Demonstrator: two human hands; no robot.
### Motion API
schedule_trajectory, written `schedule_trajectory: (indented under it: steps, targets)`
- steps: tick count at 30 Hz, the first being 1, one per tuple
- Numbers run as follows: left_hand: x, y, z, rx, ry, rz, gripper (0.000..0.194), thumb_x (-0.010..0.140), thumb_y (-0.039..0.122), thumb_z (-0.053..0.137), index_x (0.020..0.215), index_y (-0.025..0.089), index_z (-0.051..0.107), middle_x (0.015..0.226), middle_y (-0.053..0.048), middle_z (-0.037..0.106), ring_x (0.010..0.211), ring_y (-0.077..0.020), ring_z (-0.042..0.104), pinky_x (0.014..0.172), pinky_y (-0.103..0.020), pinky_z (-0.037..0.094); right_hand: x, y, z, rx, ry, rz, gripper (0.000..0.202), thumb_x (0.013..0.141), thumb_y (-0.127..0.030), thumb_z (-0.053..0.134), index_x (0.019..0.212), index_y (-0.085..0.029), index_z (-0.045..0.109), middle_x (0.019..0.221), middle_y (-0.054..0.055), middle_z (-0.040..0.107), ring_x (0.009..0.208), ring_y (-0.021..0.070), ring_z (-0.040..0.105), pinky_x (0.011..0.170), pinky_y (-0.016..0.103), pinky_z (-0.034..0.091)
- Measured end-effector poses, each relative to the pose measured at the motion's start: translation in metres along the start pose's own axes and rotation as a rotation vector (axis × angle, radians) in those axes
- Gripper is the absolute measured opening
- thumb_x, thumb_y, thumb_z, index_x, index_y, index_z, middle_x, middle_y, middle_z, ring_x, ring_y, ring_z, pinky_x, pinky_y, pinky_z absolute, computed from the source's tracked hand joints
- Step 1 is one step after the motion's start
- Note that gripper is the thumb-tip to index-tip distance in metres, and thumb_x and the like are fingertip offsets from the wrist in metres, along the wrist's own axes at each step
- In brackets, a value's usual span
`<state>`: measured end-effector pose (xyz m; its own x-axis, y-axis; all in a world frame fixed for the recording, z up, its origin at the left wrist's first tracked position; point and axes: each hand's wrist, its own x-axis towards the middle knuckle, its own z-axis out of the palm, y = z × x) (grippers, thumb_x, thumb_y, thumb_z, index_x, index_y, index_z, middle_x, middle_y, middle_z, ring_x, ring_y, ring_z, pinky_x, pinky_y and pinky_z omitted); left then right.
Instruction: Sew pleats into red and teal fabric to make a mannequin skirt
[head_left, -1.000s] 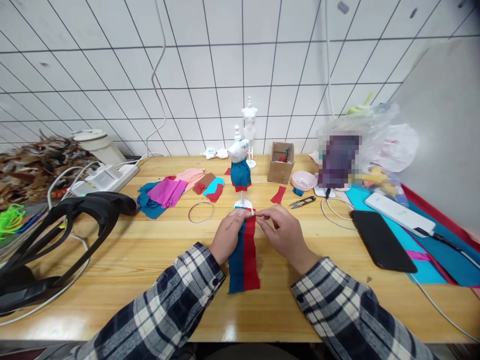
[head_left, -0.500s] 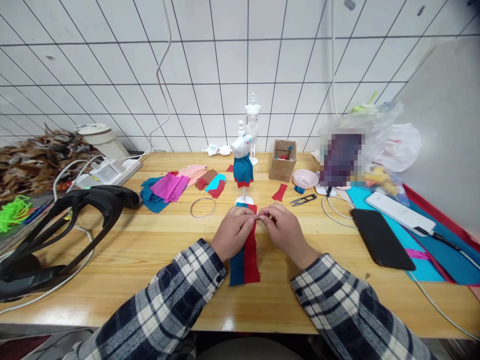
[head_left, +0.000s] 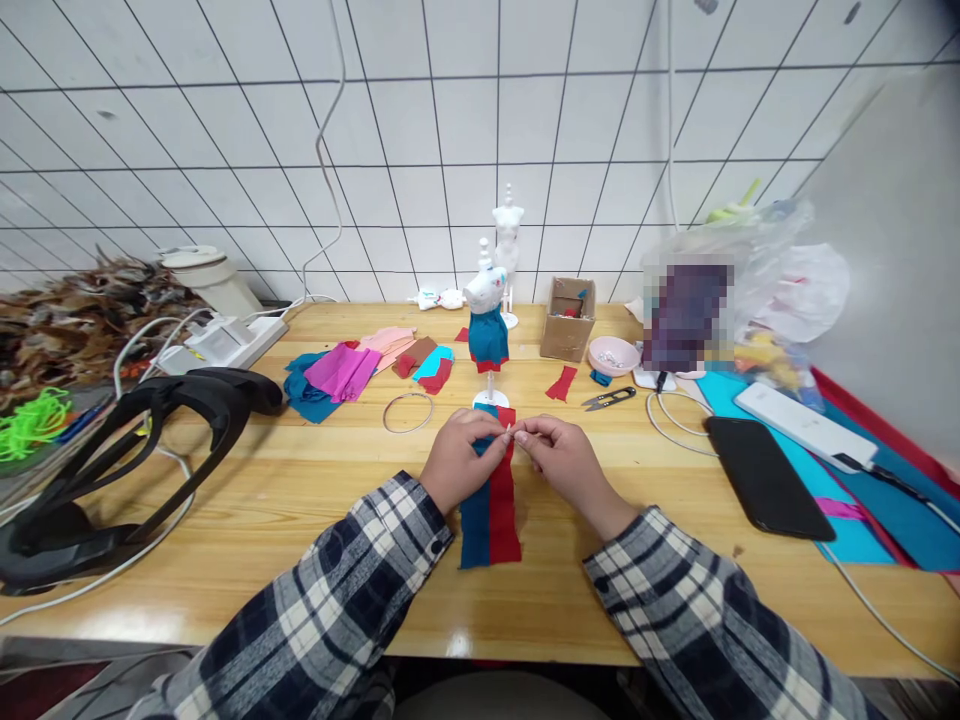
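White wall tiles (head_left: 390, 130) rose behind a wooden tabletop (head_left: 540, 620), where a small mannequin (head_left: 489, 340) in a teal skirt stood on a white base (head_left: 491, 399). In front of it lay a teal-and-red cloth strip (head_left: 495, 530).

The likeliest trouble was a slip at the fingertips: whatever was worked there was tiny, so a loose pinch could have dropped it, or a sideways tug could have skewed the strip, whose near end lay loose. With the strip's far end so close to the base, a careless push forward might also have nudged the mannequin and tipped it. Snips (head_left: 611, 398) sat to the right, near enough for a sweeping forearm to knock them.

As for the fingers, the left hand (head_left: 461, 465) had thumb and forefinger drawn together, and the right hand (head_left: 566, 460) mirrored it, the two sets of tips meeting or nearly so. A pale speck (head_left: 510, 428) showed there, too small to identify, and whether cloth was caught between them could not be told. The strip ran beneath the left hand and those tips, its red edge just beside the right hand, its free end stretching toward the person.
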<state>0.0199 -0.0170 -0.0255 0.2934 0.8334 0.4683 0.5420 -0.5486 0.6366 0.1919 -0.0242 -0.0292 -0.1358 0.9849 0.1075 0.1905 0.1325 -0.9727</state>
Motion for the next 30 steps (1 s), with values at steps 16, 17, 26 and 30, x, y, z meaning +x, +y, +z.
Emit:
schedule_trajectory:
  steps: [16, 17, 26, 30]
  targets:
    - [0.0027, 0.0034, -0.0003, -0.118, 0.012, -0.064, 0.019, 0.079, 0.011, 0.057, 0.077, 0.019, 0.074, 0.086, -0.004, 0.074, 0.083, -0.0166, 0.068, 0.082, -0.030, 0.052, -0.0058, -0.0018, 0.0000, -0.331, 0.121, -0.380, 0.015, 0.088, -0.024, 0.062, 0.089, -0.020, 0.076, 0.078, 0.004, 0.070, 0.067, 0.0147, 0.059, 0.063, 0.027, 0.047]
    - [0.0027, 0.0030, -0.0001, -0.113, 0.011, -0.063, 0.019, 0.079, 0.011, 0.057, 0.078, 0.019, 0.074, 0.086, -0.004, 0.074, 0.084, -0.0166, 0.068, 0.083, -0.030, 0.052, -0.0053, -0.0014, -0.0004, -0.342, 0.127, -0.380, 0.015, 0.088, -0.025, 0.062, 0.089, -0.020, 0.076, 0.079, 0.004, 0.070, 0.067, 0.0147, 0.060, 0.063, 0.027, 0.047]
    - [0.0014, -0.0018, 0.0028, 0.018, -0.024, 0.008, 0.016, 0.083, 0.016, 0.061, 0.076, 0.021, 0.074, 0.081, -0.002, 0.074, 0.078, -0.0154, 0.067, 0.077, -0.030, 0.050, -0.0017, 0.0029, -0.0030, -0.417, 0.097, -0.315, 0.014, 0.085, -0.026, 0.064, 0.089, -0.019, 0.076, 0.075, 0.003, 0.069, 0.061, 0.0132, 0.057, 0.061, 0.026, 0.046]
    - [0.0004, 0.0003, 0.0023, 0.100, -0.034, 0.054, 0.014, 0.082, 0.016, 0.063, 0.076, 0.021, 0.074, 0.082, -0.001, 0.074, 0.077, -0.0154, 0.066, 0.077, -0.031, 0.048, -0.0013, 0.0013, -0.0029, -0.405, 0.120, -0.268, 0.012, 0.081, -0.026, 0.065, 0.082, -0.019, 0.075, 0.072, 0.003, 0.068, 0.058, 0.0134, 0.055, 0.059, 0.027, 0.045]
